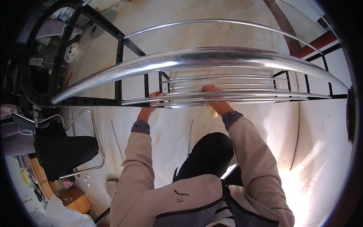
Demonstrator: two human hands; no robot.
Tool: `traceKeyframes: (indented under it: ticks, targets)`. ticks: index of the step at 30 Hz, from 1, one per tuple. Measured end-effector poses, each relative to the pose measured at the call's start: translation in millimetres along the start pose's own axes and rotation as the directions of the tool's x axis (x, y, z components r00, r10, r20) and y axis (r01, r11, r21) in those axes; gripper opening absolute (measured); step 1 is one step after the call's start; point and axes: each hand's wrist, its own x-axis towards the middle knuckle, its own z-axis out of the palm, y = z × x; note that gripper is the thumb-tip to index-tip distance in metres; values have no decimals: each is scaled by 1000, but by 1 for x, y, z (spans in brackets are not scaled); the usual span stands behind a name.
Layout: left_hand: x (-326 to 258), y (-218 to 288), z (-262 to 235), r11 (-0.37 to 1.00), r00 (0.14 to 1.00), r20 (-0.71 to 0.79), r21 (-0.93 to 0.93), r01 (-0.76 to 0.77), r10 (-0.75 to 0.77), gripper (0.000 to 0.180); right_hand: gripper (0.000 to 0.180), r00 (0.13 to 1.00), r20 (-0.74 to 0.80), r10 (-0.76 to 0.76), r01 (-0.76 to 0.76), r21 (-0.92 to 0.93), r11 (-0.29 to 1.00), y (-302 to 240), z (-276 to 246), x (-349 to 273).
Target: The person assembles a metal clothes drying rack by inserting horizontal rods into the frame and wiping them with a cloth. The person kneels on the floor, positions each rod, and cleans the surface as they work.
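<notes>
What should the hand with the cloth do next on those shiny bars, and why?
Probably slide the pale cloth sideways along the shiny metal bar. The right hand presses it against the bar near the left end, and most of the bar stretches away to the right. The left hand grips the rack nearby, which seems to steady it.

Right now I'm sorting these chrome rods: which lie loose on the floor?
The two thin rods lying on the floor beneath the hands; the others are fixed in the black frame.
</notes>
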Motion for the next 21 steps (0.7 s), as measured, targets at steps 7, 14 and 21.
traceKeyframes:
  ticks: [7,14,21]
  targets:
    - [1,-5,-1,999,999,4,-25,49,-49,27,18,1000,3,-8,9,-96,995,0,1,2]
    - [0,-19,2,847,989,65,-512,147,-132,23,15,997,58,49,-50,14,999,-5,-9,0]
    - [-4,-38,5,842,1000,19,-538,28,-21,28,11,992,26,-124,122,85,989,6,0,-2]
